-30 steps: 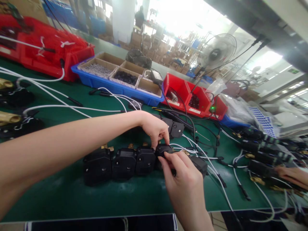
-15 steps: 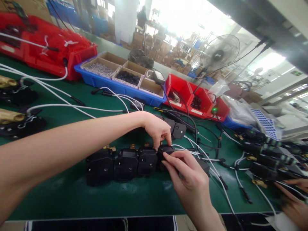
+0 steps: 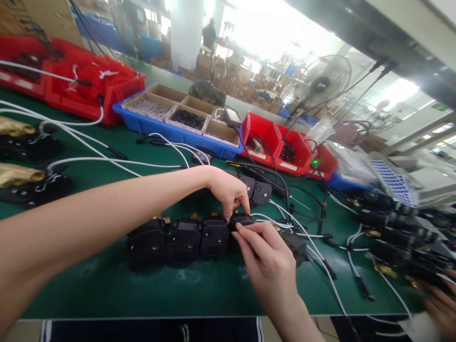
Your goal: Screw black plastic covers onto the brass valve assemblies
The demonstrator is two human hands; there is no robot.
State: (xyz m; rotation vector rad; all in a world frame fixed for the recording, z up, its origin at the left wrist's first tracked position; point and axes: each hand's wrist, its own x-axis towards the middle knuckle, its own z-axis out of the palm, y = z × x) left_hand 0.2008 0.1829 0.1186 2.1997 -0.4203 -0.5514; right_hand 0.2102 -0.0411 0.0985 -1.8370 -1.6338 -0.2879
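Several black plastic housings with brass fittings at their backs stand in a row on the green bench. My left hand (image 3: 230, 191) reaches over from behind, thumb and fingertips gripping the top of one black housing (image 3: 242, 219). At that housing's front face, my right hand (image 3: 268, 256) has thumb and forefinger pinched together; whatever may be between them is too small or hidden to make out. Left of it are a neighbouring housing (image 3: 214, 236), a second one (image 3: 184, 239) and a wider one (image 3: 147, 244). Another housing (image 3: 295, 246) is partly hidden behind my right hand.
A blue tray (image 3: 171, 138) with compartments of small parts lies beyond my arm, beside red bins (image 3: 288, 166). White cables (image 3: 313, 249) cross the bench at right, near a screwdriver-like tool (image 3: 274, 183). A co-worker's hand (image 3: 441, 304) is at the far right.
Both my hands show slightly further left, along with the shifted view. My right fingertips stay at the housing's face. The co-worker's hand has moved at the right edge.
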